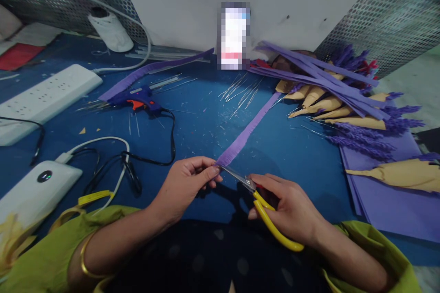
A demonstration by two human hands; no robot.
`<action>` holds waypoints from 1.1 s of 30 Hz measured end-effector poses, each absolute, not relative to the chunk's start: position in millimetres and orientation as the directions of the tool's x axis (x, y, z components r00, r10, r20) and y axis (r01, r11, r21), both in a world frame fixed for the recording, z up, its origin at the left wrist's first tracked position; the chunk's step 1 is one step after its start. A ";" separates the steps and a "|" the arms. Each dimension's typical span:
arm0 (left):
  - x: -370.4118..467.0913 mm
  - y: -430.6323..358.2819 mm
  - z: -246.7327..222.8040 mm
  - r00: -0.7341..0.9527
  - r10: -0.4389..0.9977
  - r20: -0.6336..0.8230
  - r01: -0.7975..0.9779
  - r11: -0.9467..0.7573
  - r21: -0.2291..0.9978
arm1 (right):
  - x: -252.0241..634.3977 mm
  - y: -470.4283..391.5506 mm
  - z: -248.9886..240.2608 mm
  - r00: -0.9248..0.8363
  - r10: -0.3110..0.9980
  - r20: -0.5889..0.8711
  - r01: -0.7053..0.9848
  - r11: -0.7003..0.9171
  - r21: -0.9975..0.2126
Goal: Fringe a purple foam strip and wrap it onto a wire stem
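Between the thumb and fingers of my left hand [194,181] is the near end of a long purple paper strip [244,138], its edge cut into a fine fringe. The strip runs away across the blue table toward the wrapped flowers. My right hand [287,206] grips scissors [271,224] with yellow handles. Their metal blades reach left to the strip's end, right beside my left fingertips. Whether the blades are parted there is hard to make out.
A blue glue gun [135,97], a white power strip [51,94] and a power bank [37,187] with cables lie left. Thin wires [244,91] and a propped phone [234,36] are behind. Purple flowers in tan paper [323,100] and purple sheets [392,206] lie right.
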State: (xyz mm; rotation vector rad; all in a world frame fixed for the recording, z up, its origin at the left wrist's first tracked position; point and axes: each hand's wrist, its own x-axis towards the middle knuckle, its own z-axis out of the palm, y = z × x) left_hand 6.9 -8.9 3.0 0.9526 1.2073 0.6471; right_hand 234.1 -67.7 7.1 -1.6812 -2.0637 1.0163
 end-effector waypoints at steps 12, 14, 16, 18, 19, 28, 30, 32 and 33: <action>7.3 -9.6 1.8 0.244 0.844 -0.478 0.012 0.490 0.871 | 233.3 -68.2 7.2 -0.288 0.932 -0.219 0.738 0.070 -0.671; 7.0 -9.8 1.7 0.247 0.847 -0.470 0.018 0.481 0.876 | 233.1 -68.2 8.6 -0.290 0.928 -0.232 0.730 0.058 -0.681; 6.4 -9.7 1.0 0.254 0.850 -0.461 0.023 0.471 0.882 | 233.0 -68.1 9.9 -0.296 0.924 -0.242 0.723 0.052 -0.689; 5.8 -9.5 0.0 0.263 0.850 -0.456 0.027 0.466 0.884 | 232.9 -67.8 10.6 -0.305 0.918 -0.252 0.721 0.050 -0.691; 5.5 -9.4 -0.5 0.263 0.850 -0.456 0.028 0.466 0.884 | 232.8 -67.6 10.8 -0.310 0.916 -0.253 0.719 0.052 -0.693; 5.6 -9.3 -0.9 0.258 0.833 -0.490 0.019 0.502 0.864 | 232.2 -66.6 12.9 -0.327 0.911 -0.250 0.716 0.066 -0.695; 5.6 -9.6 -0.9 0.253 0.831 -0.495 0.010 0.509 0.861 | 232.5 -66.7 13.2 -0.329 0.909 -0.255 0.721 0.067 -0.690; 5.5 -9.7 -1.2 0.249 0.831 -0.498 0.007 0.513 0.858 | 233.1 -66.8 12.4 -0.332 0.908 -0.254 0.723 0.072 -0.687; 5.5 -9.7 -1.5 0.249 0.831 -0.498 0.009 0.512 0.859 | 233.5 -66.8 11.6 -0.331 0.910 -0.250 0.723 0.075 -0.686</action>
